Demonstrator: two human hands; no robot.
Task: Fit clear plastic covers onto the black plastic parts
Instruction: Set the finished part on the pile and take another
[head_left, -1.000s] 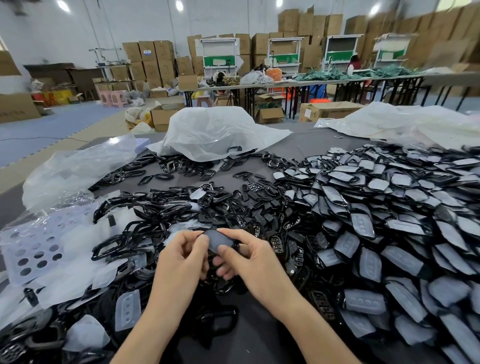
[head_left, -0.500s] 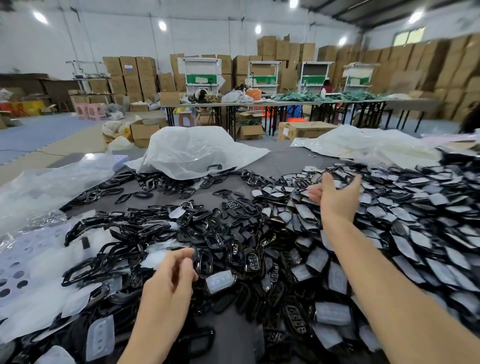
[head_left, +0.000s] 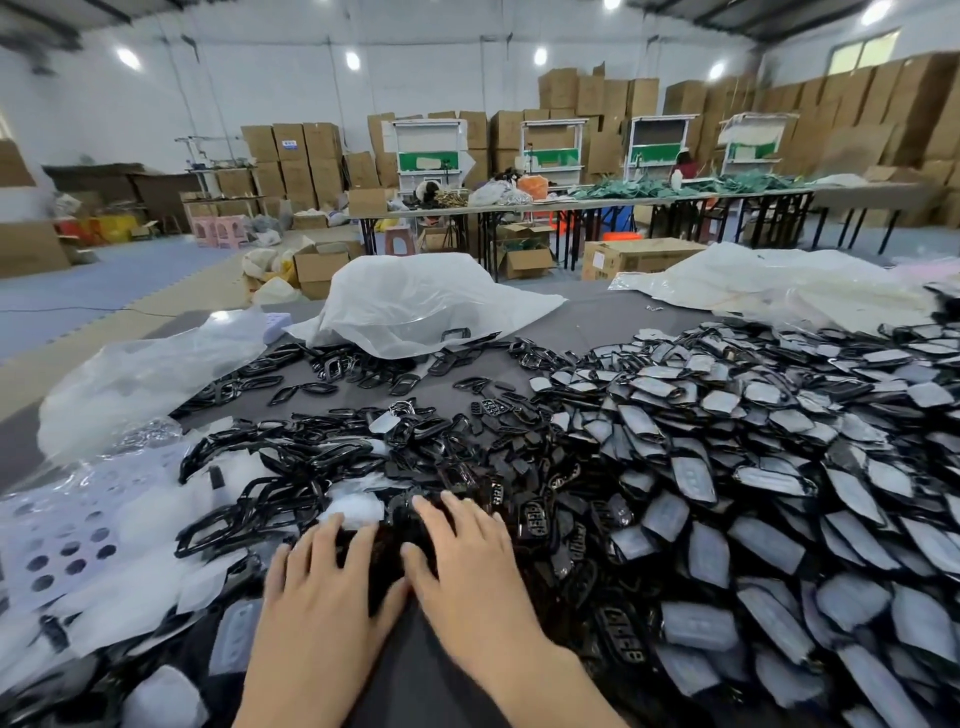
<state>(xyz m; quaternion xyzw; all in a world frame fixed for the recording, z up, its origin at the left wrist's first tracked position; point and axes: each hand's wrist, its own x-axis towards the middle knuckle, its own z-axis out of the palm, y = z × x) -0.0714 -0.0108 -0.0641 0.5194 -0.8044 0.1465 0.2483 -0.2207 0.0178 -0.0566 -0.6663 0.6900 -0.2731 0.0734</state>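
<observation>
My right grip (head_left: 467, 566) is back from the finished pile (head_left: 727, 467) at its right, lying flat beside my left grip (head_left: 322, 587), both released and empty on the black parts (head_left: 387, 540) beneath them, a cover (head_left: 353, 506) just ahead: a new pick, I judge.

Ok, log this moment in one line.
left hand: flat on heap of black plastic parts | right hand: flat, same heap | held: nothing

A crumpled white plastic bag (head_left: 415, 306) is lying at the far middle of the gray tabletop (head_left: 597, 317), and a second bag (head_left: 779, 280) is spreading out far right. Cardboard boxes (head_left: 296, 156) are standing stacked along the far wall behind long tables (head_left: 597, 203). Pink stools (head_left: 218, 231) are sitting far left.
</observation>
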